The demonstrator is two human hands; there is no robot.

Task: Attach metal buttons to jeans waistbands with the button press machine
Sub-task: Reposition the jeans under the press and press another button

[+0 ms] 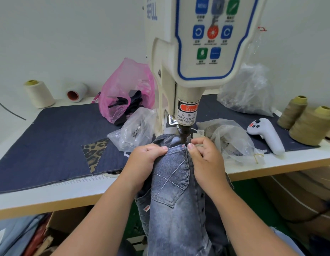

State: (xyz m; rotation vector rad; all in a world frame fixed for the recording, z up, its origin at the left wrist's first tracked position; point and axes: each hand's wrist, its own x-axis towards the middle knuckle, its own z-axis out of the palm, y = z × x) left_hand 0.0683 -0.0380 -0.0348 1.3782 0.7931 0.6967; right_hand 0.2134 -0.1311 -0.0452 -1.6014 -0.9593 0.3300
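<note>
A pair of washed blue-grey jeans (171, 182) hangs from the table edge down toward me, back pocket facing up. Its top edge lies under the dark punch (183, 134) of the cream button press machine (188, 71). My left hand (143, 159) grips the denim on the left of the punch, fingers curled over the fold. My right hand (204, 159) pinches the fabric edge on the right, thumb close to the punch tip. No button is visible under the punch.
A clear bag of metal buttons (134, 130) lies left of the press, a pink bag (125, 93) behind it. More clear bags (232, 139) sit on the right, beside a white handheld controller (265, 133) and olive thread cones (311, 124). Cream thread cones (38, 93) stand far left on the denim-covered table (49, 145).
</note>
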